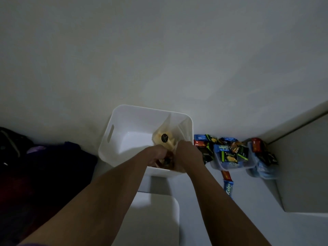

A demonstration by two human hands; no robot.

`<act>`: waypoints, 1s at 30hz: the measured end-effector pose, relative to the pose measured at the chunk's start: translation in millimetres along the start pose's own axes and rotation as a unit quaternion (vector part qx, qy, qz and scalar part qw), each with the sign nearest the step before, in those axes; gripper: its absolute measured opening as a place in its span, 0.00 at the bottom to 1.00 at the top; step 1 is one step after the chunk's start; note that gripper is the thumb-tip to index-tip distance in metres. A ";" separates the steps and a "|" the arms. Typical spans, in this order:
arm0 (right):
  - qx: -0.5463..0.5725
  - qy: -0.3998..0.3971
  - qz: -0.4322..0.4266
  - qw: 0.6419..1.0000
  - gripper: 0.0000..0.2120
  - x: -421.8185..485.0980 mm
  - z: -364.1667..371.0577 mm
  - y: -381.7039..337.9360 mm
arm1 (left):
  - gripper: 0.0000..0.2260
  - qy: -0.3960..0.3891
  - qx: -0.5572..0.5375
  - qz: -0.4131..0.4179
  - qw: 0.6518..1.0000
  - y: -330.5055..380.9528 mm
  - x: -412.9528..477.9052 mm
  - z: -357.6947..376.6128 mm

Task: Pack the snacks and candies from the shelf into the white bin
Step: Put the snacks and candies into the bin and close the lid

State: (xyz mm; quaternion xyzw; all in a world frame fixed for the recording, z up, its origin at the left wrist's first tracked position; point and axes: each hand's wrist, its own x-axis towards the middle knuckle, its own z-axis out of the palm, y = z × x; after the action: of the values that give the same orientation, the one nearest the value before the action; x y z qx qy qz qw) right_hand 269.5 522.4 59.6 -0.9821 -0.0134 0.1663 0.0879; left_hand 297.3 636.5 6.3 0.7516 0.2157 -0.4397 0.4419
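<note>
Snack packets in blue, green and red wrappers (pixel 229 153) wait right of the white plastic bin (pixel 127 119), inside which the left hand (pixel 156 154) grips dark-wrapped candies (pixel 167 162) beside a clear bag of yellow snacks (pixel 164 137); the right hand (pixel 186 150) hides its grip. Crowding could topple the bag.

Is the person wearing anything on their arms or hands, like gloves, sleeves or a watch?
No gloves: the left hand and right hand are bare, and both forearms are uncovered. No watch, bracelet or ring shows, though the light is dim. A purple sliver at the bottom left may be a sleeve edge.
</note>
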 end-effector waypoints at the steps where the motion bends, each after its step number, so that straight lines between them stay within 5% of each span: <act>1: -0.003 0.011 0.004 1.000 0.09 0.7 -3.5 0.8 | 0.12 0.004 0.019 -0.004 1.000 0.5 4.0 0.6; 4: -0.005 0.059 0.012 0.998 0.08 7.5 -10.1 2.7 | 0.24 0.041 0.015 0.002 0.999 -0.3 16.6 -0.8; 7: 0.002 0.106 -0.019 0.994 0.15 18.0 -9.6 5.8 | 0.38 0.158 -0.040 0.045 0.986 -3.0 24.2 -3.7; 9: -0.046 0.092 -0.034 0.994 0.20 25.1 -5.4 9.1 | 0.33 0.157 -0.056 0.095 0.981 -2.6 28.0 -4.5; 12: -0.079 0.096 -0.013 0.992 0.13 28.6 2.2 11.3 | 0.17 0.110 -0.072 0.182 0.975 2.5 28.8 -5.1; 17: -0.047 0.136 0.012 0.989 0.12 24.4 8.9 11.6 | 0.32 0.110 -0.139 0.194 0.965 5.4 36.0 -5.1; 27: -0.047 0.131 0.019 0.990 0.11 32.6 11.7 20.2 | 0.30 0.084 -0.208 0.169 0.960 8.1 46.1 -6.2; 30: -0.034 0.134 0.013 0.990 0.11 33.4 13.9 23.4 | 0.29 0.175 -0.199 0.092 0.960 8.9 44.8 -13.9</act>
State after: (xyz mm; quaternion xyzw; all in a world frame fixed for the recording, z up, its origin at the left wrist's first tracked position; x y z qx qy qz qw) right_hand 296.4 503.5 31.7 -0.9980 0.0051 0.0336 0.0530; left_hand 333.4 640.8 -24.5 0.7302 0.3022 -0.2071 0.5768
